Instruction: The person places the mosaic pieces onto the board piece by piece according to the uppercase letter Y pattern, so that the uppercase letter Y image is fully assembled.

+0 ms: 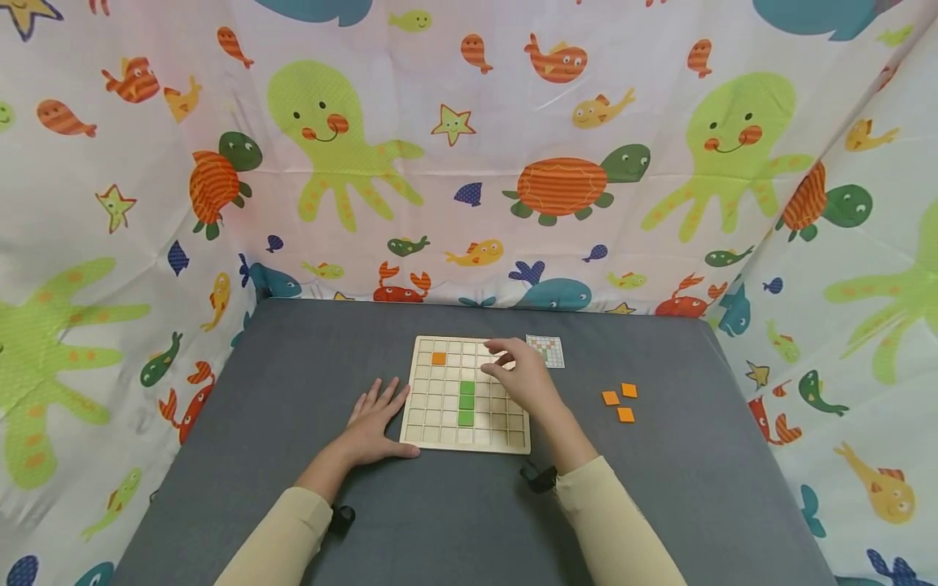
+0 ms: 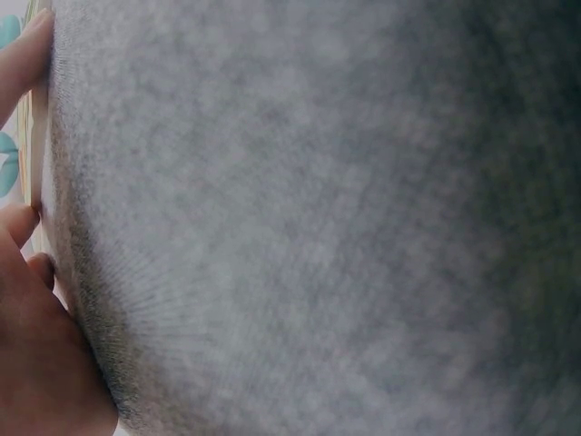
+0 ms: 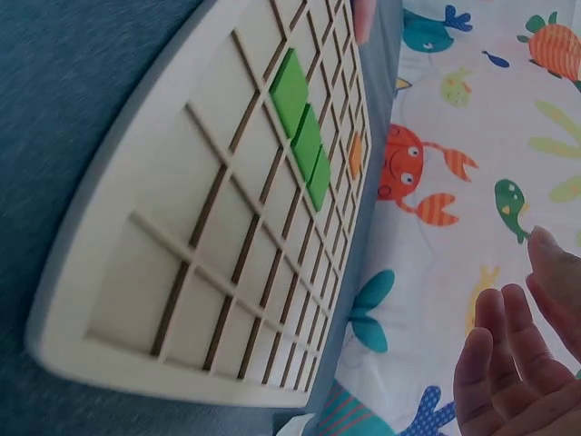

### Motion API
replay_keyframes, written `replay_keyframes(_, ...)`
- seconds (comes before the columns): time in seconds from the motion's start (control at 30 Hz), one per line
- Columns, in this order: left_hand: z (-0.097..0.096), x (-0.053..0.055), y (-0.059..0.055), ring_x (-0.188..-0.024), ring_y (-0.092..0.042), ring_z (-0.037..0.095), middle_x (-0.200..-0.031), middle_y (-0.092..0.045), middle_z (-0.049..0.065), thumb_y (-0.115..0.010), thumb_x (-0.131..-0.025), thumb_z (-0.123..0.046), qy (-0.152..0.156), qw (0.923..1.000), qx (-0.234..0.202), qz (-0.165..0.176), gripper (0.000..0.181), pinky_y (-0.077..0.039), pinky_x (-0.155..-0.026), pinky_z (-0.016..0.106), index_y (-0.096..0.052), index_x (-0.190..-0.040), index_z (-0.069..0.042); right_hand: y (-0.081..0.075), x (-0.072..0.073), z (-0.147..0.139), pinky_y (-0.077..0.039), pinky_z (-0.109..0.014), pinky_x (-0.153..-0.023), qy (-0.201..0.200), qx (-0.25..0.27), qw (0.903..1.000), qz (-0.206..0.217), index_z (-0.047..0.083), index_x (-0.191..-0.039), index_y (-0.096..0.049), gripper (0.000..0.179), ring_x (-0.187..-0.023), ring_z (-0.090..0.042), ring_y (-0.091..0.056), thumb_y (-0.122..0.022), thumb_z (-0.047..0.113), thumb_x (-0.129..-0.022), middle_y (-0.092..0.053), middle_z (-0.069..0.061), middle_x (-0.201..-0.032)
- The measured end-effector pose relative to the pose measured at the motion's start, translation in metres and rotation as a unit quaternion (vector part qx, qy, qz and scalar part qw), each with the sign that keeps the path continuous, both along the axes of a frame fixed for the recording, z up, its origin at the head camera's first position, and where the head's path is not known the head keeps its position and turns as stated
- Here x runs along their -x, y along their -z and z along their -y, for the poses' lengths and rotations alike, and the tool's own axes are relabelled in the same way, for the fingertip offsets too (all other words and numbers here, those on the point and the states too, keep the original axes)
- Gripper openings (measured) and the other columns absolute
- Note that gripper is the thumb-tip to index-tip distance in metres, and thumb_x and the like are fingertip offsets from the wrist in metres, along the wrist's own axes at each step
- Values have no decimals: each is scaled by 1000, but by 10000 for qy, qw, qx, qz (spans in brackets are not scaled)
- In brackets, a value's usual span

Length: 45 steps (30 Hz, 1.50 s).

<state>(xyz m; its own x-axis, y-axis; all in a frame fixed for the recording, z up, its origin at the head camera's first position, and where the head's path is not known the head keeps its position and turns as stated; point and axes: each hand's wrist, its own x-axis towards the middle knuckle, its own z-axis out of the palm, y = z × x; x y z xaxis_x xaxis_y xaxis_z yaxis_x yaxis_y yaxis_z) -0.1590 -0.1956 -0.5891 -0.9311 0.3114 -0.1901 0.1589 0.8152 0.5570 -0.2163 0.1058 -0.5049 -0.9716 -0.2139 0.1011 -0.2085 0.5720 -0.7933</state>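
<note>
A pale wooden grid board (image 1: 432, 407) lies on the table. Three green square tiles (image 1: 466, 403) stand in one column of it, and an orange tile (image 1: 438, 358) fills a cell near its upper left. My left hand (image 1: 374, 431) rests beside the board's lower left corner, fingers spread and thumb at the edge. Above the board's upper right part hovers my right hand (image 1: 523, 374), its thumb and bent fingers apart. The right wrist view also shows this hand (image 3: 526, 363) with nothing visible between its fingers.
Several loose orange tiles (image 1: 625, 415) lie on the grey tabletop (image 1: 689, 456) to the right. A small card with a printed coloured grid (image 1: 550, 352) sits by the board's upper right corner. A sea-animal patterned curtain (image 1: 454, 163) surrounds the table's back and sides.
</note>
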Motion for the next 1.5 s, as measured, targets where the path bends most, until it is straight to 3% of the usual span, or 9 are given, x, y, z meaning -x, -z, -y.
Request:
replay_keyframes(0.33, 2, -1, 2, -156, 7, 39, -171, -10, 11, -79, -69, -71, -6, 10000, -17, -23, 123, 1, -122, 63, -21, -163, -19, 9, -11, -16, -56, -35, -74, 206, -4, 9998, -30, 12, -127, -69, 37, -97, -21, -67, -77, 17, -91, -68, -8, -118)
replay_keyframes(0.57, 2, 0, 1, -157, 7, 38, -171, -8, 7, -80, -70, -70, -75, 9997, 173, 124, 121, 0, -123, 62, -19, -163, -22, 14, -17, -32, -58, -40, -84, 285, 55, 9994, -178, 10, -123, -71, 35, -96, -24, -68, -79, 15, -89, -69, -16, -116)
replay_keyframes(0.93, 2, 0, 2, -157, 7, 37, -171, -9, 8, -80, -71, -68, -87, 9997, 185, 111, 120, 1, -124, 60, -20, -163, -22, 21, -22, -57, -60, -41, -84, 588, -202, 9978, -230, 12, -125, -70, 37, -99, -23, -69, -79, 17, -89, -69, -7, -118)
replay_keyframes(1.5, 1, 1, -1, -157, 9, 35, -171, -6, 5, -79, -70, -71, -66, 9995, 221, 223, 122, 1, -124, 60, -17, -163, -24, 24, -30, -99, -59, -45, -84, 1054, -206, 9939, -245, 10, -127, -70, 42, -100, -28, -70, -81, 17, -87, -69, -9, -124)
